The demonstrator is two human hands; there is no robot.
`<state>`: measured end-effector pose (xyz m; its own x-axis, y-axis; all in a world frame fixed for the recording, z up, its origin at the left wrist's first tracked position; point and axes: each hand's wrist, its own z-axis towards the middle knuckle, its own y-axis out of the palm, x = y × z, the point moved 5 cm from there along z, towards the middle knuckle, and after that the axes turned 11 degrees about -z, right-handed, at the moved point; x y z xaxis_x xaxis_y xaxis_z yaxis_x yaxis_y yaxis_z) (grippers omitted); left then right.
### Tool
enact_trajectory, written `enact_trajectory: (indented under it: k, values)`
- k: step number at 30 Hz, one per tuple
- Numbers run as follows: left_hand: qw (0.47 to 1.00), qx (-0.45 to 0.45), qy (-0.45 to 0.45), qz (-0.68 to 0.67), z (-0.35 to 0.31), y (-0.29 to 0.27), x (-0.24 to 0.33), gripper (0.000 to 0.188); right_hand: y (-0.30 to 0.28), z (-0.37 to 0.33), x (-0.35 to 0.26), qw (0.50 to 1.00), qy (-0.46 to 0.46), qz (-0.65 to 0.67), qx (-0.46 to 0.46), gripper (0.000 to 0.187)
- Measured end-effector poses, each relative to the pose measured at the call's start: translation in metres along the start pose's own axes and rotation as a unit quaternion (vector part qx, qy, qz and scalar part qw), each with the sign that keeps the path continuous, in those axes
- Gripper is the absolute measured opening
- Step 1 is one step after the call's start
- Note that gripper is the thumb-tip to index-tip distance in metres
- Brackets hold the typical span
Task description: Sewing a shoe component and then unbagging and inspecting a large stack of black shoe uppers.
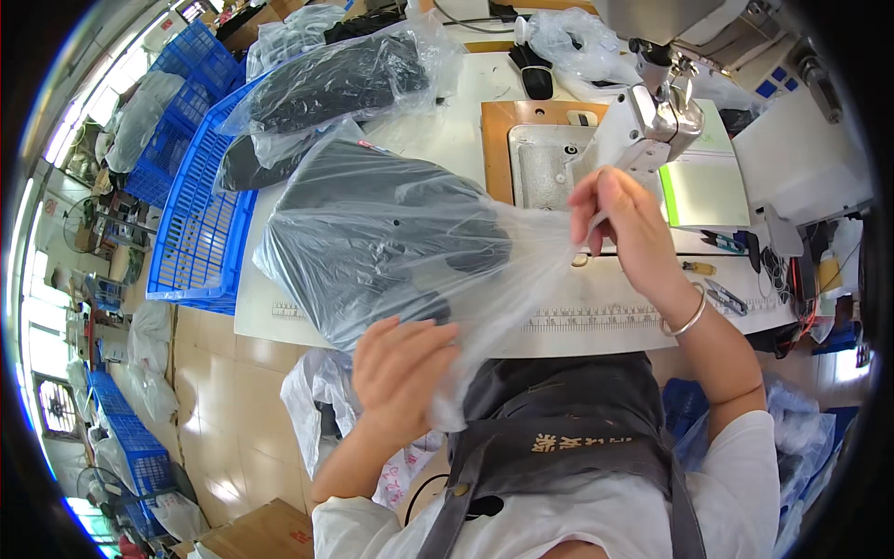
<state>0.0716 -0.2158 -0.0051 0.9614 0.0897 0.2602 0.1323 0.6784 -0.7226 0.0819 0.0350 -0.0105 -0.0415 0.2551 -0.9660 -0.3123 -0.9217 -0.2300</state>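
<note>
A clear plastic bag with dark, flat pieces inside lies across the left part of the white table. My right hand pinches the gathered open end of this bag and stretches it toward the sewing machine. At the near edge of the bag, my left hand has its fingers curled over the plastic; its thumb is hidden. Loose film hangs down beside the left hand, in front of my dark apron. Another clear bag with black contents rests farther back.
A blue plastic crate stands against the table's left edge, with more blue crates behind. A green-and-white booklet, snips and a utility knife lie to the right. A printed ruler runs along the front edge.
</note>
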Motion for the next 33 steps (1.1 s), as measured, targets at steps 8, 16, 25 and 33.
enact_trajectory:
  k: [8,16,25,33]
  values:
    - [0.89,0.052,-0.197,-0.408,0.002,-0.023,0.019,0.009,0.049,-0.105,-0.073,0.703,-0.643,-0.296,-0.068,0.008]
    - [0.987,-0.008,0.081,-0.14,0.0,-0.019,0.054,0.017,0.087,-0.055,-0.03,0.831,-0.408,-0.348,-0.148,0.03]
    - [0.975,0.152,0.13,-0.092,0.027,0.027,0.054,0.022,0.109,-0.034,0.002,0.827,-0.364,-0.372,-0.214,0.075]
    - [0.989,0.089,-0.013,-0.12,0.015,-0.021,0.012,0.031,0.119,-0.029,-0.028,0.725,-0.354,-0.568,-0.161,0.073]
